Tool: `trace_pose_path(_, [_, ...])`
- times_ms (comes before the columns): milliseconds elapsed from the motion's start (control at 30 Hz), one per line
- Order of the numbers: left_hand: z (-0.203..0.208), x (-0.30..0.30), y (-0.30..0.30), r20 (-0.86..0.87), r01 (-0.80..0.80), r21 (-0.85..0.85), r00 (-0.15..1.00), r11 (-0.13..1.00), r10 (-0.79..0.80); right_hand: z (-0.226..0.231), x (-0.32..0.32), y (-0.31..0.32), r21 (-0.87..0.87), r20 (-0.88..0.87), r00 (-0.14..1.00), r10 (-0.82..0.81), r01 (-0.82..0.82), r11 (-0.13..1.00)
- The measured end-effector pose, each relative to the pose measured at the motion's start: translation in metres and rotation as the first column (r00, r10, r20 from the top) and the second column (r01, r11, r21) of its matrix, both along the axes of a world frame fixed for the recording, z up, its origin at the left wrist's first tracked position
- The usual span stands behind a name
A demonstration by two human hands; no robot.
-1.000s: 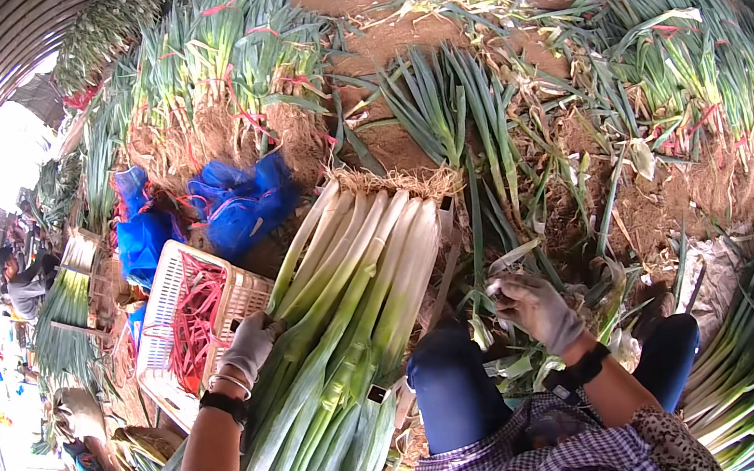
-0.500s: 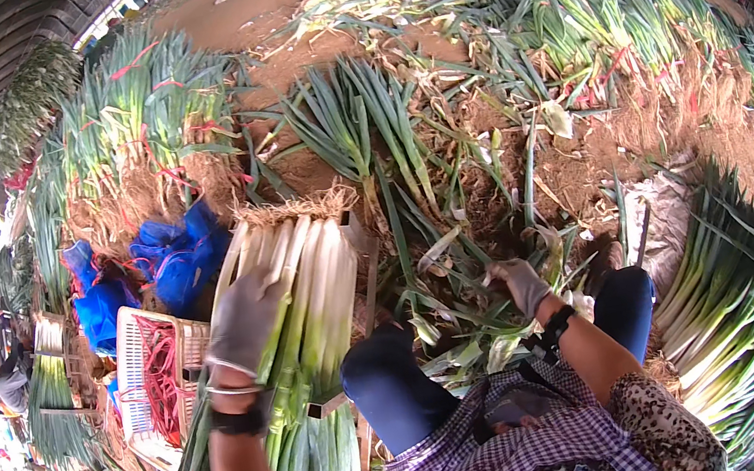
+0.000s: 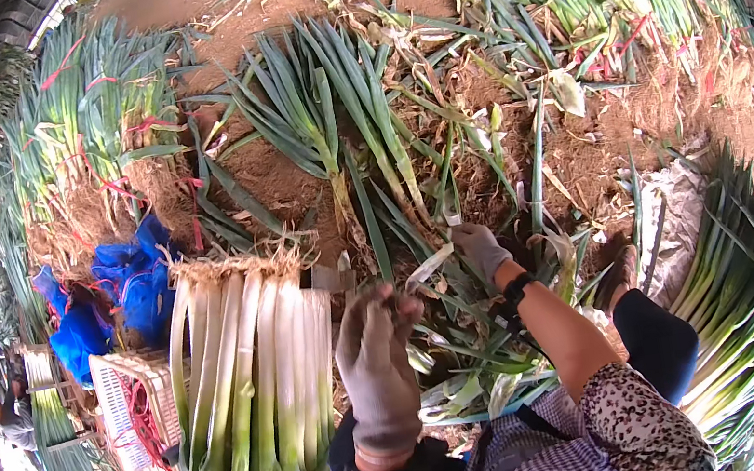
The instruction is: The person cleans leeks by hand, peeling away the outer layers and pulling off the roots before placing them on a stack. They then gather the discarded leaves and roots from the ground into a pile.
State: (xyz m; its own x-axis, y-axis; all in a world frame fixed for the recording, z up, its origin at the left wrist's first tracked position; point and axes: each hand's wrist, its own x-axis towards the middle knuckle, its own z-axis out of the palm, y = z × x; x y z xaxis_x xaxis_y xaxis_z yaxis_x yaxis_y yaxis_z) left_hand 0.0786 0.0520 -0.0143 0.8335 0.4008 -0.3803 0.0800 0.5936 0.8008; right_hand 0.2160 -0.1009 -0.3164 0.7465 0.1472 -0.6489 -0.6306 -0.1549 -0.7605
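My left hand [image 3: 380, 371], in a pale grey work glove, is raised beside the leek bundle with its fingers bent and apart. Nothing shows in its grasp, and bare fingertips poke out of the glove. My right hand [image 3: 480, 249], also gloved, reaches down by the root ends of some untrimmed leeks [image 3: 394, 155] on the soil. Its fingers are bent together, and what they hold, if anything, is hidden. To the left, a thick bundle of cleaned leeks [image 3: 250, 362] lies in a metal frame, roots pointing away from me.
Tied leeks with red bands [image 3: 86, 113] stand at the back left, more [image 3: 625, 3] at the back right. A blue bag [image 3: 135, 281] and a white crate [image 3: 135, 408] with red ties are on the left. Loose leeks [image 3: 735, 279] lie right, beside a pale sack [image 3: 663, 227].
My left hand has left the leek bundle and moved right, in front of my body. My right hand has gone slightly farther out and left, toward the untrimmed leeks. The view has shifted.
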Motion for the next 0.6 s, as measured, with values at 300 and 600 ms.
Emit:
trace_pose_path(300, [0.008,-0.011,0.004,-0.120,0.086,-0.136,0.987,0.987,-0.102,-0.030,0.056,0.072,-0.542,0.208,0.947,0.246,-0.098,0.835])
trace_pose_path(600, [0.007,-0.001,-0.007,-0.113,0.037,-0.107,0.992,0.994,-0.049,-0.017,0.090,0.059,-0.607,-0.139,0.864,0.484,-0.461,0.648])
